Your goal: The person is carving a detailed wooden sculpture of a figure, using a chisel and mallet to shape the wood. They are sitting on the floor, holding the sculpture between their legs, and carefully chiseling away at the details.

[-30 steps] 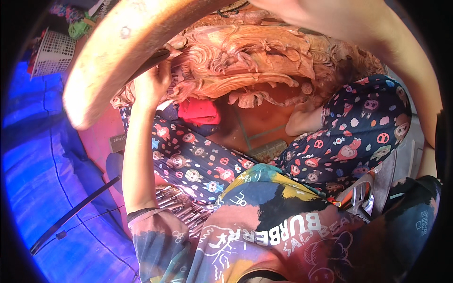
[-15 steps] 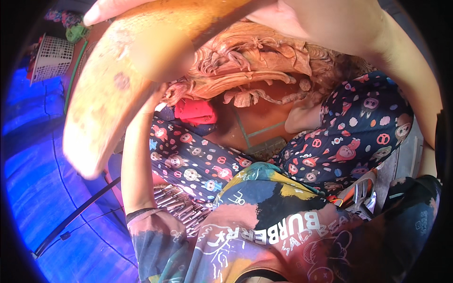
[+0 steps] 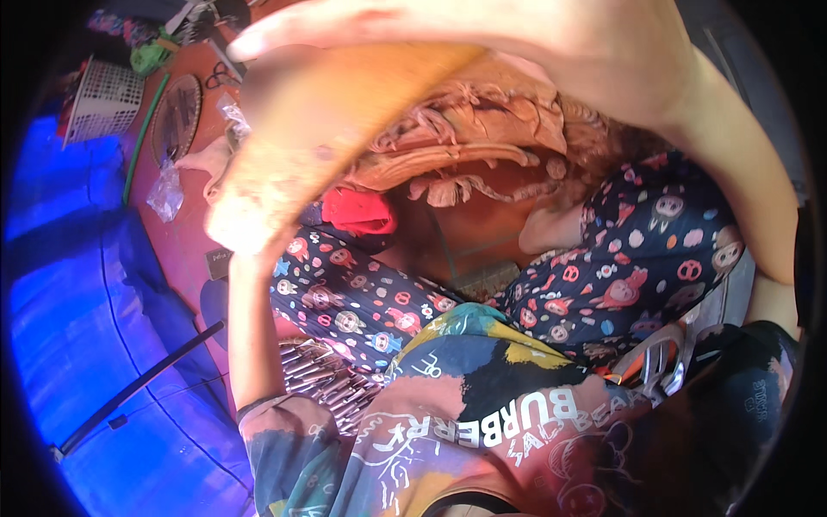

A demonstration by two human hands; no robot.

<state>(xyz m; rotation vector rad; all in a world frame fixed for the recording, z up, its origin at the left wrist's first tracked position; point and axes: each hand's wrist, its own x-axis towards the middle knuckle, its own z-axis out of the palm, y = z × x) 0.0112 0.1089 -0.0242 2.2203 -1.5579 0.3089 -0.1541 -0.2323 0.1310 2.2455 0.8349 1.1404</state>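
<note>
Close in front of me my right hand [image 3: 560,39] arches over the upper edge of a thick, yellow-brown wooden club-like piece [image 3: 332,121]. Its palm lies against the club's upper end and a finger stretches left along the top, so it appears to grip the club. The club slants down to the left, its lower end glaring bright. My left forearm [image 3: 254,336] rises to that end, where my left hand is lost behind the club and the glare; its fingers are hidden. Beyond and below the club lies a reddish-brown wood carving [image 3: 457,155] with leafy, twisting relief, partly covered by club and hand.
A red cloth [image 3: 357,211] lies by my left knee, and my bare foot [image 3: 551,220] is near the carving. Several slim metal tools [image 3: 332,383] lie beside my left thigh. Leftward are blue sheeting [image 3: 69,293], a black rod [image 3: 142,383], a white basket [image 3: 105,99] and an oval tray [image 3: 177,116].
The club's lower end has moved right and up, uncovering the oval tray and plastic bag on the floor. My right hand has come lower into view; my left wrist now shows lower down.
</note>
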